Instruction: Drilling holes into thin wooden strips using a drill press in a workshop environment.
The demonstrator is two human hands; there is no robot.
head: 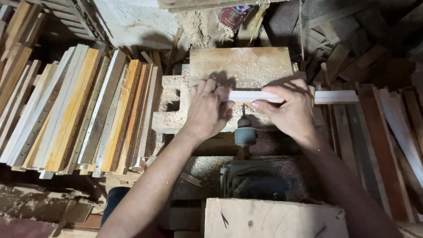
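A pale narrow wooden slat [339, 96] lies crosswise on a sawdust-covered wooden block [240, 66]. My left hand [208, 108] presses down on its left end. My right hand [291, 108] grips the slat just right of centre, fingers curled over it. Between my hands a thin drill bit [243, 109] points at the slat's near edge. The bit sits in a grey-green chuck [245, 132] on a dark motor [253, 180] below.
A stack of drilled wooden slats [79, 110] lies fanned out at the left. More slats and boards [379, 141] lie at the right. A rough wooden box [273, 218] stands at the bottom, and a red can [232, 15] sits at the top among scrap wood.
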